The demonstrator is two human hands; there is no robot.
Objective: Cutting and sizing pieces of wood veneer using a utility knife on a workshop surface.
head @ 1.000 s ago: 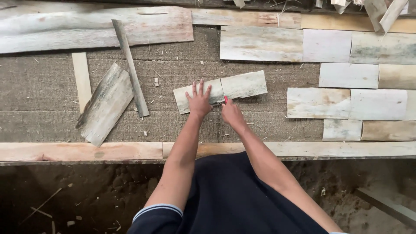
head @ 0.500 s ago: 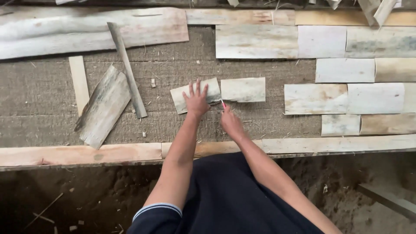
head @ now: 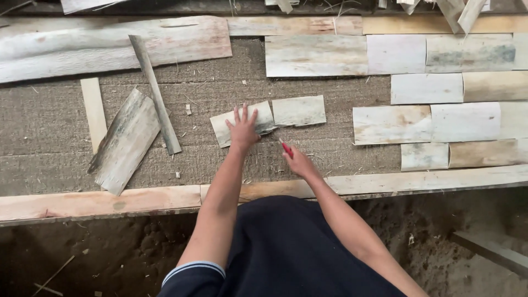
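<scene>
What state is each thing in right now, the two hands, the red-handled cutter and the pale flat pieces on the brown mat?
Left hand: flat, fingers spread, pressing on the left pale flat piece.
Right hand: closed around the red-handled cutter.
Red-handled cutter: held, tip near the gap between the pieces.
Left pale flat piece: lying flat, pinned.
Right pale flat piece: lying flat, separate, untouched.
Long grey curved slab: lying loose, tilted.

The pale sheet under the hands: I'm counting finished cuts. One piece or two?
Two: a gap separates the piece under the left hand from the right piece.
</scene>
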